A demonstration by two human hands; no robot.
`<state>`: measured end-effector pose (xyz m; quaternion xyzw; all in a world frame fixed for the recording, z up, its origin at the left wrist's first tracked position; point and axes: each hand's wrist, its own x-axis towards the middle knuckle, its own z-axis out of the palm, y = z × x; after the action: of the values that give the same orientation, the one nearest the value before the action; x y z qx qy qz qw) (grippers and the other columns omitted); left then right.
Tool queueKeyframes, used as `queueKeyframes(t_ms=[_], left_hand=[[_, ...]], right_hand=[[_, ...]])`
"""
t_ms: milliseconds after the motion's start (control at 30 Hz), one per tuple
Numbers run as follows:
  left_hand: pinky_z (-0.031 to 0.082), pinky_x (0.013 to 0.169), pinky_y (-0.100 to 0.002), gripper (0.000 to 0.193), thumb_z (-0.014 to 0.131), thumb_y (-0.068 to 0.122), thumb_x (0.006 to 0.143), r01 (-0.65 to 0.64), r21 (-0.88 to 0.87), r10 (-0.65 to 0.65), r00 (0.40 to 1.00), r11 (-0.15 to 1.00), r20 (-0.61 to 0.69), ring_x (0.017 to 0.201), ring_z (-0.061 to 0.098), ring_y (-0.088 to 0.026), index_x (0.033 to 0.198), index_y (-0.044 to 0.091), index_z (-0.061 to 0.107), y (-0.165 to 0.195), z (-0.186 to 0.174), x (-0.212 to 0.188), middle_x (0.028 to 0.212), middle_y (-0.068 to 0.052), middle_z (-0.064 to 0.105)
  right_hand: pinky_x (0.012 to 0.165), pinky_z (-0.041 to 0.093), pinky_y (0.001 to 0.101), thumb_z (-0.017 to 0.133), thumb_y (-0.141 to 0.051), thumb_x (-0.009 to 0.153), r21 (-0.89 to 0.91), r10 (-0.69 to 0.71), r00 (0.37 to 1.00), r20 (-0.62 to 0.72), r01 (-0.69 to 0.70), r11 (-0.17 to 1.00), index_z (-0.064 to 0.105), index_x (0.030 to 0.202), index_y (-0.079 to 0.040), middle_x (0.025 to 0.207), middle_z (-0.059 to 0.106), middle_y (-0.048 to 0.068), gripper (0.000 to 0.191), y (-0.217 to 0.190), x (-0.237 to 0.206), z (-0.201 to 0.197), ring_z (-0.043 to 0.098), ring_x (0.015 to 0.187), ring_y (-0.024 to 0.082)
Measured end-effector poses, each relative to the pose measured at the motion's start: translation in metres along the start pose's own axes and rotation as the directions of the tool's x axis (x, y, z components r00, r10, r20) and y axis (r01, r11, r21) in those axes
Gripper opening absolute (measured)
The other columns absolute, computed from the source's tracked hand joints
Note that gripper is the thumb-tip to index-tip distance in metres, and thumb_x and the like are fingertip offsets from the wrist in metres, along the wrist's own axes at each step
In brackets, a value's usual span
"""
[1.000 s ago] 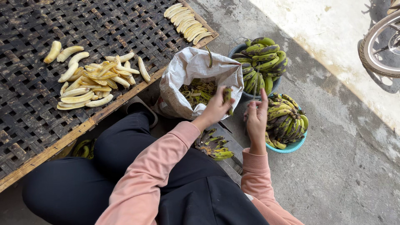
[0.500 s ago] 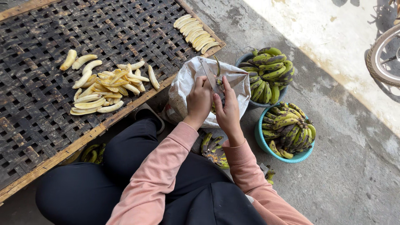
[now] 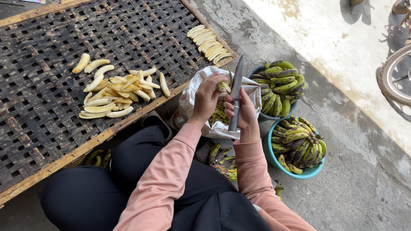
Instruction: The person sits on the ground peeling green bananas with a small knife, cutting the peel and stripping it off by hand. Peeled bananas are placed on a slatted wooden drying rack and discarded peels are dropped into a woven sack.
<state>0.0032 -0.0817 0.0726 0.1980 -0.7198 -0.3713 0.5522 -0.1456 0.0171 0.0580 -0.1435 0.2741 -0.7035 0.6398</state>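
While the left hand pinches a green banana over a white plastic sack, the right hand clenches a knife, blade upright, beside basins of unpeeled bananas; peeled bananas lie on the woven drying rack.

A small green banana is pinched upright in the left hand over the open white sack, while a long steel knife, gripped in the right hand, points its blade straight up, touching the fruit.
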Motion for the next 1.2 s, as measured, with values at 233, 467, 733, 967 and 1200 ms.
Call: queueKeyframes(t_ms=[233, 467, 733, 967, 1200], left_hand=[[0.061, 0.099, -0.036, 0.037, 0.057, 0.013, 0.103, 0.262, -0.864, -0.522, 0.853, 0.431, -0.002, 0.127, 0.061, -0.019, 0.139, 0.017, 0.048, -0.024, -0.013, 0.017, 0.142, -0.005, 0.059], [0.060, 0.088, -0.034, 0.045, 0.063, 0.016, 0.101, 0.510, -0.840, -0.675, 0.687, 0.184, 0.269, 0.107, 0.066, -0.019, 0.142, 0.012, 0.047, -0.037, -0.010, 0.011, 0.123, -0.008, 0.064], [0.063, 0.082, -0.031, 0.050, 0.066, 0.018, 0.097, 0.598, -0.744, -0.629, 0.709, 0.298, 0.318, 0.098, 0.068, -0.014, 0.142, 0.013, 0.045, -0.020, -0.004, 0.010, 0.113, -0.006, 0.069], [0.062, 0.083, -0.029, 0.032, 0.053, 0.017, 0.108, 0.641, -0.671, -0.522, 0.743, 0.372, 0.420, 0.097, 0.068, -0.011, 0.136, 0.004, 0.059, -0.017, -0.013, 0.015, 0.116, -0.005, 0.071], [0.057, 0.086, -0.027, 0.032, 0.045, 0.021, 0.112, 0.690, -0.559, -0.519, 0.720, 0.460, 0.462, 0.100, 0.070, -0.012, 0.129, 0.005, 0.066, -0.026, -0.019, 0.014, 0.112, -0.005, 0.075]], right_hand=[[0.047, 0.042, 0.0274, 0.044, -0.046, 0.106, -0.194, 0.018, 0.900, -0.435, -0.114, 0.974, 0.047, 0.127, -0.012, 0.087, 0.055, 0.010, 0.040, 0.017, 0.008, -0.055, 0.050, 0.060, 0.015], [0.047, 0.043, 0.0270, 0.070, -0.024, 0.101, -0.804, -0.421, 0.906, -0.036, 0.224, 0.551, 0.035, 0.137, -0.011, 0.083, 0.054, 0.002, 0.051, 0.010, -0.006, 0.024, 0.051, 0.059, 0.010], [0.075, 0.056, 0.0279, 0.073, -0.009, 0.098, -0.953, -0.550, 0.804, 0.227, 0.299, 0.042, 0.068, 0.120, -0.003, 0.093, 0.074, 0.004, 0.023, 0.008, -0.010, 0.084, 0.067, 0.082, 0.009], [0.062, 0.049, 0.0367, 0.067, -0.004, 0.102, -0.886, -0.580, 0.714, 0.392, 0.125, -0.446, 0.067, 0.112, -0.001, 0.087, 0.068, 0.009, 0.010, -0.003, 0.005, 0.067, 0.063, 0.071, 0.022], [0.074, 0.051, 0.0319, 0.065, -0.010, 0.107, -0.866, -0.757, 0.488, 0.435, -0.004, -0.500, 0.069, 0.111, -0.005, 0.100, 0.067, 0.009, 0.008, -0.058, 0.011, 0.034, 0.065, 0.087, 0.019]])
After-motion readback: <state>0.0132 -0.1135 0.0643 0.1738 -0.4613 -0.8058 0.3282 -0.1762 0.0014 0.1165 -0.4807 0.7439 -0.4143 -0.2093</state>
